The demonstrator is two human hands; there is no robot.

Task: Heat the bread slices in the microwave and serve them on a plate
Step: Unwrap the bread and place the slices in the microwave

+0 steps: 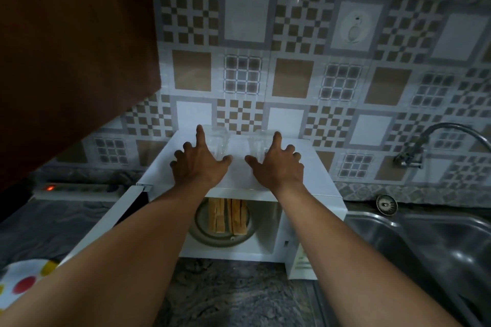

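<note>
Bread slices point(227, 216) beneath left grip point(199, 164), right grip point(276, 167)

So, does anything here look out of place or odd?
Yes. One clear glass and a second glass stand on top of the microwave, an unusual spot. Inside, the bread slices stand on edge on the turntable, not lying flat.

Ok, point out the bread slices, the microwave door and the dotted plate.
bread slices point(226, 216): head view, crust edge of the middle slices.
microwave door point(113, 214): head view, its white frame.
dotted plate point(16, 271): head view, white area above the red dot.
</note>
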